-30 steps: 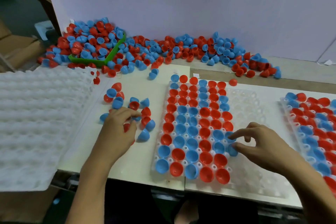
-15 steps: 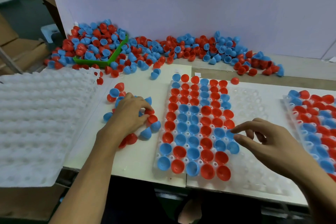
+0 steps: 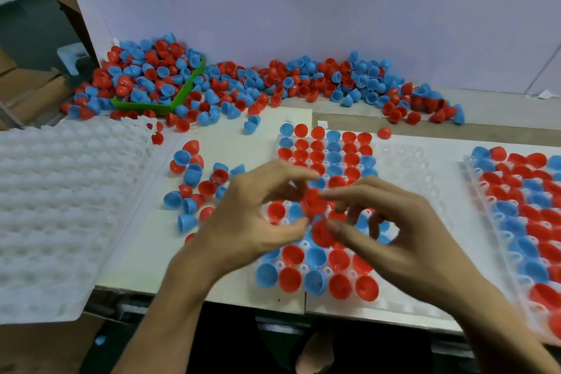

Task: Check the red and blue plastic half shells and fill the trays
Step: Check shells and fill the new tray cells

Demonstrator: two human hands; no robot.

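Both hands meet above the middle tray (image 3: 403, 161), whose left columns hold red and blue half shells. My left hand (image 3: 252, 215) and my right hand (image 3: 391, 234) pinch red half shells (image 3: 312, 205) between their fingertips; a second red shell (image 3: 321, 234) sits between my left thumb and right thumb. Which hand carries which shell is blurred. A small group of loose shells (image 3: 197, 188) lies on the white board left of the tray.
A big heap of red and blue shells (image 3: 273, 82) runs along the back wall, partly in a green bin (image 3: 170, 105). Stacked empty white trays (image 3: 60, 197) lie at the left. A filled tray (image 3: 528, 206) sits at the right edge.
My left hand left the loose group and came right over the tray carrying red shells. My right hand lifted from the tray's blue shells and met it, fingers now pinching.
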